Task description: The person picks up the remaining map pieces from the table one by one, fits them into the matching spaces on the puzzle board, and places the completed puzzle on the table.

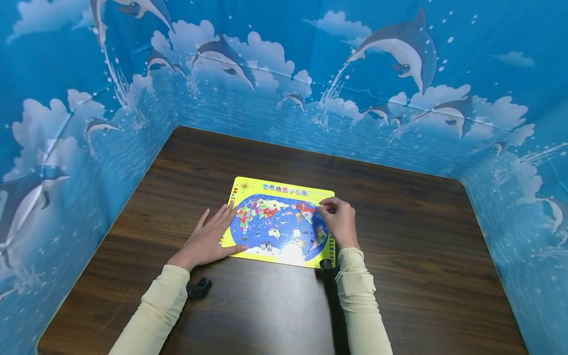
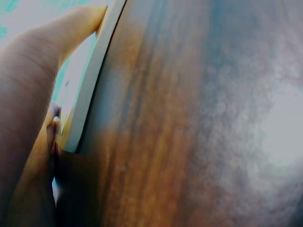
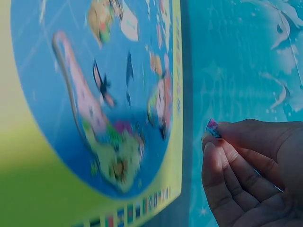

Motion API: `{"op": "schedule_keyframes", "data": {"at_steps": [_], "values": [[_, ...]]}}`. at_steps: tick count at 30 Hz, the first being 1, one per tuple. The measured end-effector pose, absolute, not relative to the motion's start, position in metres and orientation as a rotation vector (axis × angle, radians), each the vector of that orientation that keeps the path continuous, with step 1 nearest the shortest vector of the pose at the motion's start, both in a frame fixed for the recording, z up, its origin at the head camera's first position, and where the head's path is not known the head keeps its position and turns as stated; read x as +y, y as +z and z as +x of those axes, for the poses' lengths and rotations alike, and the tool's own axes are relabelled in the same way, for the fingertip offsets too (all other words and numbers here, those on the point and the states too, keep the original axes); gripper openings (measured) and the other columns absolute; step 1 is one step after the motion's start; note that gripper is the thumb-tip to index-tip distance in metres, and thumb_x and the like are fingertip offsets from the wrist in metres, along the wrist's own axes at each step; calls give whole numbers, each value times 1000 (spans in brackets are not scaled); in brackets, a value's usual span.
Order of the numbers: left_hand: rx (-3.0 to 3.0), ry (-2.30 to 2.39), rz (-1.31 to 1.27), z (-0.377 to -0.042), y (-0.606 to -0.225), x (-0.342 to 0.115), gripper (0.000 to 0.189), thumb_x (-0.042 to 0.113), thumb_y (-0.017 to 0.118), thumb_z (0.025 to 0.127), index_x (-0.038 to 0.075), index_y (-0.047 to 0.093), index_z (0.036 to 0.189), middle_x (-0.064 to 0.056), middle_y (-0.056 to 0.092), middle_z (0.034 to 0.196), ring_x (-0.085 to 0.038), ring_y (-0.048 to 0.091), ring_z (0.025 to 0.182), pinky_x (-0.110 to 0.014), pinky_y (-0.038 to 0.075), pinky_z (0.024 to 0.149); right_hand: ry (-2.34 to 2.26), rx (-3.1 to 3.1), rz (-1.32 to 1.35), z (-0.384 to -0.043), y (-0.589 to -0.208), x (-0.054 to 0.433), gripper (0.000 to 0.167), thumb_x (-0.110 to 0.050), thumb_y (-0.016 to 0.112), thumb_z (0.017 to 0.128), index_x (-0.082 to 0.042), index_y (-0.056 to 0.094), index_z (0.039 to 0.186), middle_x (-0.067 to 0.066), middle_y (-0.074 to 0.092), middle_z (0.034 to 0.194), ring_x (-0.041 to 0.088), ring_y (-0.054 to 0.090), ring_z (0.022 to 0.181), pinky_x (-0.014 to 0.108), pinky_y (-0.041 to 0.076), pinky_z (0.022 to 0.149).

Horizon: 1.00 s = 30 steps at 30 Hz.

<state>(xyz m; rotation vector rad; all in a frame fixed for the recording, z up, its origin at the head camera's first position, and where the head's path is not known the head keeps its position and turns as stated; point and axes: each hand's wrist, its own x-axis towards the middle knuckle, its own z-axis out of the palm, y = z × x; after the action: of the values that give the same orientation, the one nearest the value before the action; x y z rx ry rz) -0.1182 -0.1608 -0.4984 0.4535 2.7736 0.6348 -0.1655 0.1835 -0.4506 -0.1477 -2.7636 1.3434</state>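
A world map puzzle board [image 1: 284, 189] with a yellow border and a blue oval map lies flat on the table. My left hand [image 1: 209, 238] rests on its left side, fingers spread over the edge and thumb along the bottom corner. In the left wrist view, the thumb [image 2: 71, 30] lies over the board's thick pale edge [image 2: 87, 90]. At the board's upper right, my right hand [image 1: 340, 222] pinches a small pink and teal puzzle piece [image 3: 213, 128] between thumb and forefinger. Most of that piece is hidden by the fingertips. South America [image 3: 87, 111] shows a raised edge.
The dark wood table [image 1: 426, 256] extends around the board on all sides. A blue curtain [image 1: 284, 108] printed with dolphins hangs along its back and sides. Black wrist camera mounts [image 1: 199, 288] sit at both cuffs. Glare brightens the board's lower part.
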Motion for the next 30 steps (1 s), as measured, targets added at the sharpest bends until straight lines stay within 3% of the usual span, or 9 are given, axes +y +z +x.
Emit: {"op": "schedule_keyframes", "data": {"at_steps": [16,30], "values": [[2779,622,450,-118,-498,-162,114,77,62,85,11,17,166,-8,10,174,-28,5,160,-58,-6,125,1374,-2829,38,-161,-458,130,6,-7,76,93,-2,77,96,8,73,84,21,70,79,39,60,76],[2774,628,465,-118,-498,-161,113,78,60,86,12,15,167,-6,8,174,-27,4,161,-57,-5,126,1506,-2944,327,-153,-460,77,5,-7,77,92,-3,79,91,4,76,82,10,68,71,27,58,70]]}}
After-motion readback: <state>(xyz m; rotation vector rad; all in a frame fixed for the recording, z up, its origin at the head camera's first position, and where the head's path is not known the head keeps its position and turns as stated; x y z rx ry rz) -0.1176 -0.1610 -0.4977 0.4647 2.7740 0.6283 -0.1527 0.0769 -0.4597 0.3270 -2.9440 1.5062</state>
